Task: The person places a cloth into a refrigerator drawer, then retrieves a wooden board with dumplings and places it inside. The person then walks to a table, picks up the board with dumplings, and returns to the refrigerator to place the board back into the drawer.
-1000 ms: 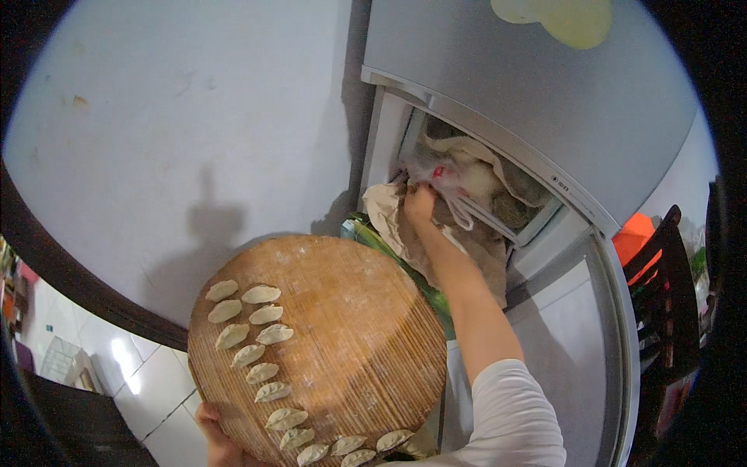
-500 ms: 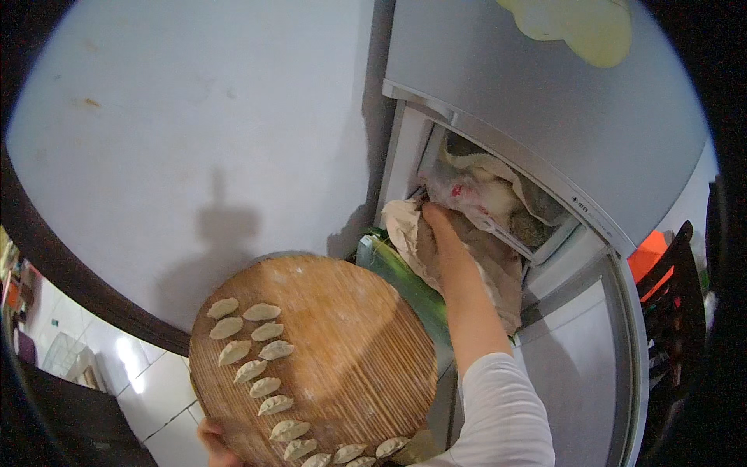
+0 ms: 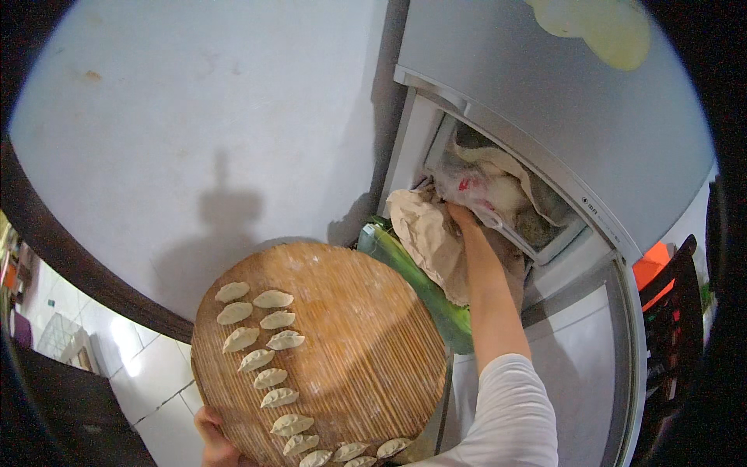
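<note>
The left grip [image 3: 214, 434] holds the board [image 3: 354, 327] lower-left.

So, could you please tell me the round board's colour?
The round board is streaky brown, shown in the head view.

The right hand [image 3: 462, 215] has hidden fingertips. The round board [image 3: 350, 311] hides some of the left hand [image 3: 213, 437].

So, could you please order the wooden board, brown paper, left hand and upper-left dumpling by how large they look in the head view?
1. Wooden board
2. Brown paper, partly behind the right forearm
3. Left hand, partly hidden
4. Upper-left dumpling
</note>
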Available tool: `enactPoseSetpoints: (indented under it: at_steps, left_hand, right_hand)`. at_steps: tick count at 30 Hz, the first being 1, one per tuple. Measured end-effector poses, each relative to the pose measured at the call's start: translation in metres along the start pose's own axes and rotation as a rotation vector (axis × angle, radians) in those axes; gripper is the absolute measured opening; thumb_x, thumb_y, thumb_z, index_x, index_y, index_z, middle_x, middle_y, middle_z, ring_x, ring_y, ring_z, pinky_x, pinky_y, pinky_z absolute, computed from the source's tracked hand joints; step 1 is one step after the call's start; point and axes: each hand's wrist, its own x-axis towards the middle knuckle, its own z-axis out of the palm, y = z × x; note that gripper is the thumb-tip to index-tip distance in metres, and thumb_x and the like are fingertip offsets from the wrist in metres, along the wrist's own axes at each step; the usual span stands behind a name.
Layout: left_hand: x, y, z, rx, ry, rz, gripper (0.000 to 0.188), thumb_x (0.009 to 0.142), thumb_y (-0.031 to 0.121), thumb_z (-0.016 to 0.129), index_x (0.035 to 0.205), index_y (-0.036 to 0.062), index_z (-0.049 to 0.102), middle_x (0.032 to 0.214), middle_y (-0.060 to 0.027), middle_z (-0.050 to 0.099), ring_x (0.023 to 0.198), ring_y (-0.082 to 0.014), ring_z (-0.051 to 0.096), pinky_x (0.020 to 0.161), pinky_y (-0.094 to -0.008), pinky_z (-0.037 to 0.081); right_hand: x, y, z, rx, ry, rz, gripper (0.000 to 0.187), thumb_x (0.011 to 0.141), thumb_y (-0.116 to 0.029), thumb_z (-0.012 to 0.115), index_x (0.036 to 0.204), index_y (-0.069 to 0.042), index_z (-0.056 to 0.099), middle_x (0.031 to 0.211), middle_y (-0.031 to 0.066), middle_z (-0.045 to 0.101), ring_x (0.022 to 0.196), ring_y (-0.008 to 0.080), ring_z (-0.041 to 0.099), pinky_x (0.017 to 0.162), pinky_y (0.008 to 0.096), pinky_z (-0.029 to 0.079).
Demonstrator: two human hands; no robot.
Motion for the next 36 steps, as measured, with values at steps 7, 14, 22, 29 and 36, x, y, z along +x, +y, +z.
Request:
enactPoseSetpoints:
  at_steps: [7, 14, 22, 29, 36]
  left_hand:
    - [0.021, 0.020, 0.003, -0.202, -0.085, -0.273, 0.026, 0.068, 0.013, 0.059, 0.088, 0.0091, 0.042, 0.105, -0.0109, 0.051, 0.095, -0.0270, 0.053, 0.074, -0.0392, 0.049]
    - [0.036, 0.012, -0.005, -0.502, 0.042, -0.719, 0.058, 0.054, 0.015, 0.042, 0.108, -0.0033, 0.051, 0.107, -0.0171, 0.055, 0.097, -0.0329, 0.053, 0.086, -0.0452, 0.046]
    - [0.037, 0.021, 0.009, -0.410, 0.106, -0.726, 0.063, 0.052, 0.015, 0.042, 0.111, -0.0064, 0.050, 0.106, -0.0193, 0.057, 0.093, -0.0355, 0.056, 0.085, -0.0442, 0.048]
    - [0.031, 0.021, 0.006, -0.191, -0.085, -0.512, 0.062, 0.053, 0.017, 0.043, 0.111, -0.0050, 0.050, 0.107, -0.0184, 0.057, 0.092, -0.0344, 0.056, 0.085, -0.0435, 0.048]
    - [0.031, 0.018, 0.009, -0.368, 0.070, -0.655, 0.060, 0.056, 0.020, 0.044, 0.111, -0.0025, 0.051, 0.108, -0.0162, 0.057, 0.094, -0.0323, 0.056, 0.086, -0.0414, 0.046]
  right_hand:
    - [-0.013, -0.001, -0.018, -0.023, -0.055, -0.059, 0.030, 0.079, -0.022, 0.054, 0.102, -0.005, 0.062, 0.111, 0.0213, 0.056, 0.105, 0.0347, 0.051, 0.089, 0.0420, 0.040]
    - [-0.168, -0.107, -0.113, -0.205, -0.273, -0.350, 0.032, 0.079, -0.023, 0.055, 0.105, -0.006, 0.061, 0.114, 0.0216, 0.055, 0.110, 0.0349, 0.049, 0.093, 0.0416, 0.039]
    - [-0.311, -0.235, -0.094, 0.376, -0.464, -1.344, 0.045, 0.077, -0.017, 0.061, 0.119, -0.010, 0.049, 0.130, 0.0193, 0.040, 0.121, 0.0345, 0.037, 0.101, 0.0393, 0.032]
    - [-0.310, -0.266, -0.071, 0.239, -0.680, -1.401, 0.035, 0.076, -0.019, 0.060, 0.110, -0.010, 0.057, 0.124, 0.0188, 0.044, 0.115, 0.0352, 0.042, 0.097, 0.0401, 0.036]
    - [-0.306, -0.264, -0.073, 0.305, -0.828, -1.175, 0.035, 0.073, -0.022, 0.066, 0.105, -0.009, 0.059, 0.108, 0.0124, 0.052, 0.104, 0.0259, 0.051, 0.086, 0.0342, 0.043]
